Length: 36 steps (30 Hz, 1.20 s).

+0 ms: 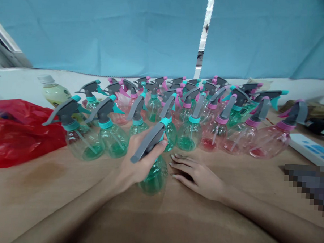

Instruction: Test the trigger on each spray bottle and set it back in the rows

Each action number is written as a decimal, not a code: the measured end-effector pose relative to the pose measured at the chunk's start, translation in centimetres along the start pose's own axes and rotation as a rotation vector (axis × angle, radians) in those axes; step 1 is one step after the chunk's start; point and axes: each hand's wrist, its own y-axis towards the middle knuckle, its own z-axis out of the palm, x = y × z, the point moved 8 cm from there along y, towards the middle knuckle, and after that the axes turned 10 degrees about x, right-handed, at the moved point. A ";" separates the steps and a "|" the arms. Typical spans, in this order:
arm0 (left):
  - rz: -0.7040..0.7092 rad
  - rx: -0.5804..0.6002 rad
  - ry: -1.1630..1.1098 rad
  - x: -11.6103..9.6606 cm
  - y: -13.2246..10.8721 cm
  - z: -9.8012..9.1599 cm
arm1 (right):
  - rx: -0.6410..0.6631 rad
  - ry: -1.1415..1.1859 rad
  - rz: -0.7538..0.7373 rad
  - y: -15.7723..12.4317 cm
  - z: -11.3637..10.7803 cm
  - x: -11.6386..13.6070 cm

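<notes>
My left hand (138, 156) is wrapped round the neck of a green spray bottle (154, 176), below its grey trigger head. This bottle stands upright on the wooden table (189, 224), in front of the others. To its right, my right hand (199, 174) lies on the table with its fingers a little apart, holding nothing. Just behind both hands is a front row of spray bottles, among them a green one with a turquoise collar (188, 139) and a pink one with a pink collar (213, 138). Each has a little liquid at the bottom.
More spray bottles crowd behind the front row. At the left are a red plastic bag (22, 132) and a white-capped bottle of pale liquid (56, 94). A white device with blue buttons (311, 147) and a pixelated dark object (310, 183) lie right. A blue curtain (115, 32) hangs behind.
</notes>
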 end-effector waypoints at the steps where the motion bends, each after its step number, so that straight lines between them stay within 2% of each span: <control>1: 0.005 0.003 0.018 -0.2 0.0 0.0 | 0.003 -0.004 0.001 0.0 0.0 0.0; 8: -0.016 -0.029 0.056 -0.4 -0.1 0.0 | -0.004 0.008 0.003 0.0 0.0 0.0; 25: 0.001 -0.007 0.063 -0.4 -0.2 0.2 | 0.006 -0.039 0.000 0.1 0.0 0.0; 36: -0.008 -0.032 0.072 -0.5 -0.2 0.1 | 0.016 -0.038 0.000 0.1 0.1 0.1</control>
